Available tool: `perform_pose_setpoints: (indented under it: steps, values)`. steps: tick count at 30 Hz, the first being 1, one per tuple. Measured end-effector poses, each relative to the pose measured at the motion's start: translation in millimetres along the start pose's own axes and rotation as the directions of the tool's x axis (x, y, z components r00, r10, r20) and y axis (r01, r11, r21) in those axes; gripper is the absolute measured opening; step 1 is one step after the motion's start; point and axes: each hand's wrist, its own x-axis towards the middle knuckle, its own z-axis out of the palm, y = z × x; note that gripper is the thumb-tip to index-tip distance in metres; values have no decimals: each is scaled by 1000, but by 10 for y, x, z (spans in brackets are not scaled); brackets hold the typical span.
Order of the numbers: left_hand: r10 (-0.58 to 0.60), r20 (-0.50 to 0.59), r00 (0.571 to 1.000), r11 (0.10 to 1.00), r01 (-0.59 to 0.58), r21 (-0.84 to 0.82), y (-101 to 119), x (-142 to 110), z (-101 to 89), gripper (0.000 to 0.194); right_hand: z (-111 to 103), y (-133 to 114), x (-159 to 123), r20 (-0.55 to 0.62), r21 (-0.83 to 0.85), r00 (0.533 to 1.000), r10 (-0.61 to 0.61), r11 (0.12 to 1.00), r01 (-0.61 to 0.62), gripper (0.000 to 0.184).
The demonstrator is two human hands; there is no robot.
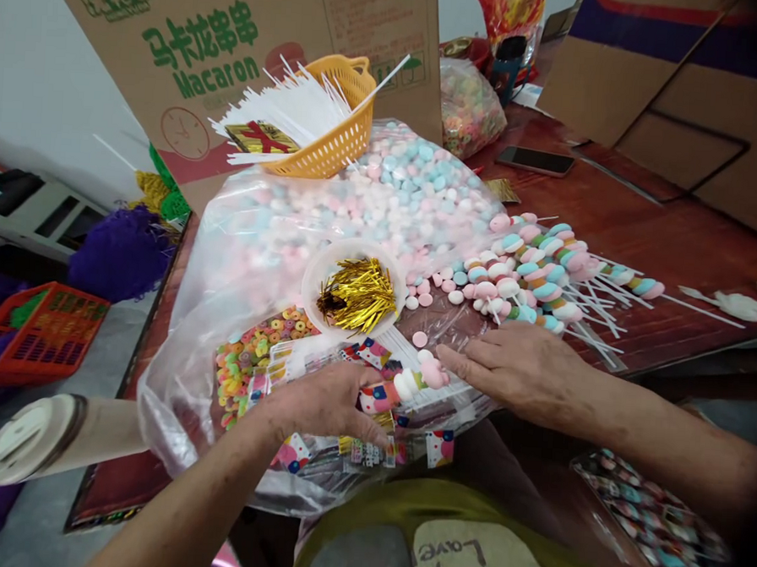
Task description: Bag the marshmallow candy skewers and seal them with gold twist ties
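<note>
A candy skewer (411, 385) with white, green and pink sweets lies low over the plastic, near my lap. My left hand (325, 403) closes around its left end, thumb below and fingers above. My right hand (526, 372) is empty, fingers stretched flat towards the skewer's pink tip; whether they touch it I cannot tell. A white bowl of gold twist ties (358, 295) stands just beyond my hands. Printed wrappers (370, 448) and white sticks lie under and around my left hand. Ring-shaped candies (267, 345) are heaped to its left. Finished skewers (537, 271) are piled beyond my right hand.
A big clear bag of pastel candies (332, 205) spreads over the table. On it rests a yellow basket (335, 150) of white sticks. Cardboard boxes (392, 30) stand behind. A phone (535, 161) lies at right rear; a lidded cup (28, 439) is at left.
</note>
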Motion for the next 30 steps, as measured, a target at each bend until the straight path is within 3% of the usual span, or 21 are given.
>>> perform_pose_setpoints:
  steps: [2, 4, 8, 11, 13, 16, 20, 23, 25, 28, 30]
  values:
    - [90, 86, 992, 987, -77, -140, -6, 20, -3, 25, -48, -2, 1, -69, -151, 995, -75, 986, 64, 30]
    - [134, 103, 986, 972, -111, -205, -7, 50, 19, 21, -62, -16, 7, -99, -203, 989, -106, 976, 85, 27]
    - [84, 46, 995, 981, -75, -181, -37, 108, 93, 26, 30, -113, 6, -56, -108, 995, -77, 992, 71, 23]
    - [-18, 5, 1000, 996, 18, -83, -64, 143, 143, 39, 123, -212, -1, 100, 63, 994, 32, 997, -39, 23]
    - [-108, -68, 992, 991, 113, 78, -49, 162, 159, 43, 144, -245, 0, 216, 183, 973, 83, 975, -124, 24]
    - [-192, -155, 969, 931, 230, 284, 28, 167, 146, 40, 97, -208, 11, 279, 306, 954, 112, 931, -199, 24]
    - [-147, -109, 983, 922, 176, 345, 130, 146, 116, 39, -3, -129, 50, 320, 391, 942, 106, 891, -233, 27]
    - [-116, -134, 984, 900, 162, 406, 151, 172, 166, 31, 21, -188, 93, 422, 391, 905, 54, 889, -236, 30]
    - [-129, -194, 972, 875, 204, 438, 149, 215, 235, 25, 88, -270, 112, 445, 309, 891, 86, 919, -243, 33]
    - [-187, -297, 936, 828, 313, 465, 141, 262, 301, 28, 201, -351, 105, 386, 165, 903, 189, 949, -270, 32]
    - [-214, -301, 929, 820, 338, 462, 124, 245, 261, 39, 246, -345, 80, 343, 172, 917, 204, 946, -274, 27]
